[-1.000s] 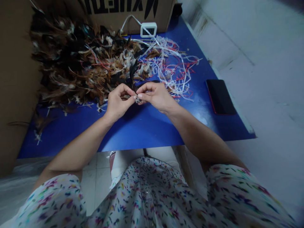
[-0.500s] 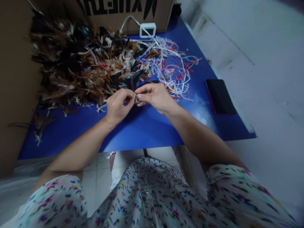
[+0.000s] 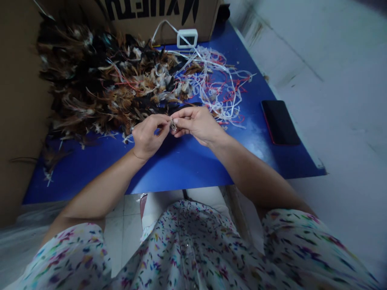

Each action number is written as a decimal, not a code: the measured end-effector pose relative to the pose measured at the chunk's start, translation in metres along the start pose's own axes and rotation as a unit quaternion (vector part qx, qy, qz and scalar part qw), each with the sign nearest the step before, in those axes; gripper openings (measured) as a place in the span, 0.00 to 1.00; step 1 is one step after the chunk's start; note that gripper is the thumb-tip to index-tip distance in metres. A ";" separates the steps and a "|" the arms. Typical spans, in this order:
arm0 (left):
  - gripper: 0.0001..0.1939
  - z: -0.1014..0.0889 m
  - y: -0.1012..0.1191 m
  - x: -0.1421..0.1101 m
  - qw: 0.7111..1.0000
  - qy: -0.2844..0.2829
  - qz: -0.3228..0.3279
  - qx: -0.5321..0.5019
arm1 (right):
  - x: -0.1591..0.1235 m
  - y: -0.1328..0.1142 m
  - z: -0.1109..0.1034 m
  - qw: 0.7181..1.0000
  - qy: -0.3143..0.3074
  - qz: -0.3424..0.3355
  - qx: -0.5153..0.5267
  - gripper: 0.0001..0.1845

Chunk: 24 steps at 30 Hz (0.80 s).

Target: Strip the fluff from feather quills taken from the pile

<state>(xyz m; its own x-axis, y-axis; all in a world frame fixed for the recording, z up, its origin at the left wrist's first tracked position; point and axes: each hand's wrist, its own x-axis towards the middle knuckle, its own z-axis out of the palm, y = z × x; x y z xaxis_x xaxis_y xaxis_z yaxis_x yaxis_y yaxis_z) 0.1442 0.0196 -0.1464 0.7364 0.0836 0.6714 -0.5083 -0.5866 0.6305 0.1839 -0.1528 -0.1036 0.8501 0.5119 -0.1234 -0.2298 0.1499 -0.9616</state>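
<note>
Two hands (image 3: 148, 135) (image 3: 201, 125) pinch a small feather bundle (image 3: 173, 126), bare blue tabletop (image 3: 181, 165) stretching to the near edge (image 3: 181, 188).

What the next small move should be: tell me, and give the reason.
I'd ease the left hand slightly aside while the right hand pinches the small pale tuft. Both hands' fingertips crowd together at the tuft, so whether anything binds it can't be seen; a small gap would probably show it.
</note>
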 end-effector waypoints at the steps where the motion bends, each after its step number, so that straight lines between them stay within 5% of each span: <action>1: 0.09 0.000 0.000 0.000 1.000 0.003 0.003 0.001 | 0.000 0.000 0.000 1.000 -0.006 -0.002 0.000 0.07; 11: 0.13 0.000 -0.002 -0.001 1.000 0.021 -0.005 -0.003 | -0.003 0.003 -0.002 0.994 -0.039 -0.094 -0.046 0.17; 24: 0.08 0.001 -0.008 0.003 0.964 0.092 0.239 0.073 | 0.000 0.005 -0.007 0.987 -0.109 -0.106 -0.041 0.12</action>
<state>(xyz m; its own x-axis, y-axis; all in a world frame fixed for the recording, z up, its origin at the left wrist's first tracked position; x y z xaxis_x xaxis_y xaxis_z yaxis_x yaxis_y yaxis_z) 0.1509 0.0237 -0.1495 0.3353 -0.0917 0.9376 -0.6914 -0.7000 0.1788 0.1862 -0.1580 -0.1102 0.7502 0.6484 0.1295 -0.0108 0.2079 -0.9781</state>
